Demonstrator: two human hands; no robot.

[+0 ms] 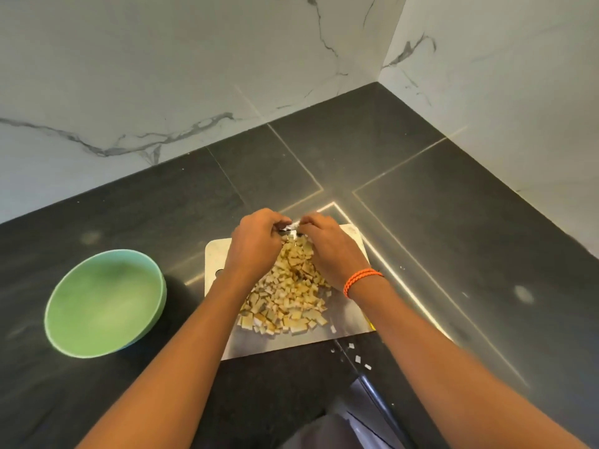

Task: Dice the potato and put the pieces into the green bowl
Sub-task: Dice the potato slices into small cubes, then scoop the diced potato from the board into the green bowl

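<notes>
A heap of diced potato pieces (288, 293) lies on the white cutting board (351, 244). My left hand (256, 244) and my right hand (327, 244) meet at the far end of the heap, fingers curled toward each other. Between their fingertips is a small pale shiny thing (290, 226), which both hands seem to pinch; what it is I cannot tell. The green bowl (105, 303) stands to the left of the board, with nothing in it. My right wrist wears an orange band (361, 280).
A few stray potato pieces (358, 358) lie on the dark counter (453, 238) in front of the board. A knife (366, 387) lies near the counter's front edge. Marble walls close the corner behind and to the right.
</notes>
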